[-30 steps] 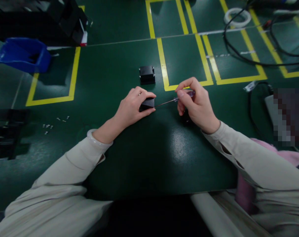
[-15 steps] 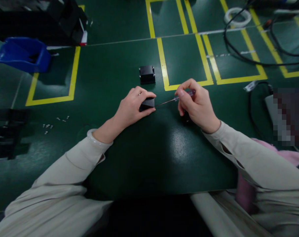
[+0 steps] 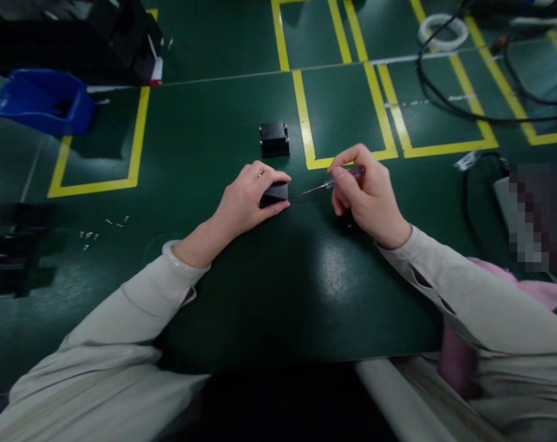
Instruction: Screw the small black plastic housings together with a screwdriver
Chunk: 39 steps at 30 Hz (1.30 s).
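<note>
My left hand [image 3: 251, 195] grips a small black block [image 3: 275, 192] on the green table, thumb along its near side and fingers over its far side. In my right hand [image 3: 364, 193] is a screwdriver [image 3: 329, 183] with a clear purplish handle, held between thumb and fingers. Its thin shaft points left, and the tip meets the block's right end near my left thumb. A second black block [image 3: 274, 139] with small silver screws at its sides sits just beyond. Partly hidden under my right hand lies another dark piece [image 3: 349, 222].
Several loose screws [image 3: 89, 235] lie at the left, near dark parts [image 3: 11, 252]. A blue bin [image 3: 46, 101] stands at the upper left beside black equipment [image 3: 76, 40]. Black cables [image 3: 444, 98], a white ring [image 3: 443, 32] and pink cloth [image 3: 536, 291] are at the right.
The fingers of my right hand have shifted slightly on the screwdriver handle. My left hand and the block look unmoved.
</note>
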Available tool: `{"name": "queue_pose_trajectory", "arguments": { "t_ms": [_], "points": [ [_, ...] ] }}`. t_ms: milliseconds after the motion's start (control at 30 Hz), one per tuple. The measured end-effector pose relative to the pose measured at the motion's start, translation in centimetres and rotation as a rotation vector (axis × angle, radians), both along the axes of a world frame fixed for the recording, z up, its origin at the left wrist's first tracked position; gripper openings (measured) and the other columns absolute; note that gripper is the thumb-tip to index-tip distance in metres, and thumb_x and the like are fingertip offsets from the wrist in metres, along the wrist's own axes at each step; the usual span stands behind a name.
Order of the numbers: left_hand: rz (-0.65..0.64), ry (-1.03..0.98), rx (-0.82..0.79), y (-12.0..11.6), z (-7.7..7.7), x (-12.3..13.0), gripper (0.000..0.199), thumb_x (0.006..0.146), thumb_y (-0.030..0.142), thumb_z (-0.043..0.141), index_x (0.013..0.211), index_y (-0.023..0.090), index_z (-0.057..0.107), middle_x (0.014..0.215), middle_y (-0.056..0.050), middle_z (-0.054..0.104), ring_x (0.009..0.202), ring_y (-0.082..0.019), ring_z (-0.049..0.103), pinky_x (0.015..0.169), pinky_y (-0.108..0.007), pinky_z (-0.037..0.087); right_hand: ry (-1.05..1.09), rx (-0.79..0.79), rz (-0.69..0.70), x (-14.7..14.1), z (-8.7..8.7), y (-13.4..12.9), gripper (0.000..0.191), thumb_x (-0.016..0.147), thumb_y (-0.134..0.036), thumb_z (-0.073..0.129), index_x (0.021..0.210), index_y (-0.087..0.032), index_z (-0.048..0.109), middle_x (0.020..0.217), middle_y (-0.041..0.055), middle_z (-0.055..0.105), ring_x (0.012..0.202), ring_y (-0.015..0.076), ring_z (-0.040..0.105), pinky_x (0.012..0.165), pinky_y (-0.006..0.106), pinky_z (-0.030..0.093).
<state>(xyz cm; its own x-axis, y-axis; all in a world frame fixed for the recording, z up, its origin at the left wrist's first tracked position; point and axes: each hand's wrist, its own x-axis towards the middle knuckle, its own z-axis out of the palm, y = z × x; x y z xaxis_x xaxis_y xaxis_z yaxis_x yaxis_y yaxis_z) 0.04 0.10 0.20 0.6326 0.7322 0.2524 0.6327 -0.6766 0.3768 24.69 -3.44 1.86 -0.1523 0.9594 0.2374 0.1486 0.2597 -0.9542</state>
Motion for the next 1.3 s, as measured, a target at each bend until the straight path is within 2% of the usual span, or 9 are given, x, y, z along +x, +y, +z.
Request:
{"name": "queue_pose_trajectory", "arguments": {
  "t_ms": [167, 333, 600, 800, 1000, 1200, 1300],
  "points": [
    [0.006, -0.003, -0.004, -0.01, 0.02, 0.03, 0.038, 0.093, 0.037, 0.064, 0.128, 0.022, 0.058, 0.122, -0.009, 0.061, 0.113, -0.028, 0.057, 0.097, -0.044, 0.048, 0.017, 0.01, -0.006, -0.04, -0.07, 0.01, 0.028, 0.097, -0.053, 0.057, 0.097, -0.026, 0.05, 0.054, -0.0085, 0.046, 0.041, 0.0076, 0.048, 0.038, 0.024, 0.035],
    [0.008, -0.004, -0.008, -0.01, -0.01, 0.02, 0.037, 0.094, 0.037, 0.064, 0.127, 0.023, 0.057, 0.12, -0.009, 0.061, 0.114, -0.028, 0.057, 0.097, -0.045, 0.047, 0.019, 0.009, -0.009, 0.0, -0.17, 0.1, 0.033, 0.098, -0.055, 0.053, 0.087, -0.025, 0.051, 0.049, -0.009, 0.035, 0.037, 0.0074, 0.043, 0.036, 0.025, 0.03],
    [0.003, -0.005, -0.007, -0.05, 0.16, 0.06, 0.037, 0.094, 0.037, 0.064, 0.127, 0.021, 0.058, 0.121, -0.01, 0.062, 0.113, -0.028, 0.057, 0.097, -0.044, 0.048, 0.021, 0.016, -0.042, -0.18, 0.23, -0.26, 0.03, 0.096, -0.056, 0.056, 0.101, -0.026, 0.051, 0.055, -0.0085, 0.047, 0.041, 0.0089, 0.048, 0.039, 0.026, 0.035],
    [0.008, -0.005, -0.009, -0.03, 0.04, 0.02, 0.038, 0.093, 0.037, 0.065, 0.128, 0.023, 0.057, 0.121, -0.009, 0.061, 0.114, -0.028, 0.057, 0.098, -0.045, 0.047, -0.008, 0.009, -0.017, 0.08, -0.27, 0.09, 0.033, 0.098, -0.057, 0.053, 0.09, -0.025, 0.052, 0.049, -0.0088, 0.035, 0.038, 0.0083, 0.044, 0.038, 0.025, 0.031],
    [0.001, -0.006, 0.004, -0.01, -0.02, -0.01, 0.038, 0.094, 0.037, 0.064, 0.128, 0.022, 0.057, 0.122, -0.009, 0.061, 0.113, -0.028, 0.057, 0.097, -0.044, 0.048, 0.008, 0.023, -0.016, -0.02, -0.15, -0.01, 0.028, 0.098, -0.053, 0.055, 0.101, -0.026, 0.051, 0.055, -0.0082, 0.047, 0.042, 0.0083, 0.048, 0.039, 0.024, 0.036],
    [-0.007, -0.016, 0.015, 0.03, -0.15, 0.0, 0.039, 0.094, 0.039, 0.065, 0.128, 0.022, 0.058, 0.121, -0.009, 0.061, 0.113, -0.027, 0.057, 0.096, -0.043, 0.048, 0.006, 0.028, -0.016, -0.1, -0.07, 0.01, 0.033, 0.097, -0.056, 0.054, 0.088, -0.024, 0.051, 0.047, -0.0102, 0.037, 0.036, 0.0069, 0.045, 0.036, 0.024, 0.03],
    [-0.005, -0.012, 0.019, 0.04, -0.16, -0.01, 0.039, 0.094, 0.038, 0.065, 0.128, 0.021, 0.058, 0.121, -0.009, 0.061, 0.112, -0.027, 0.057, 0.095, -0.042, 0.048, 0.011, 0.025, -0.018, -0.12, -0.03, -0.04, 0.03, 0.097, -0.054, 0.056, 0.091, -0.025, 0.052, 0.048, -0.0104, 0.039, 0.036, 0.0073, 0.045, 0.036, 0.025, 0.03]
  ]
}}
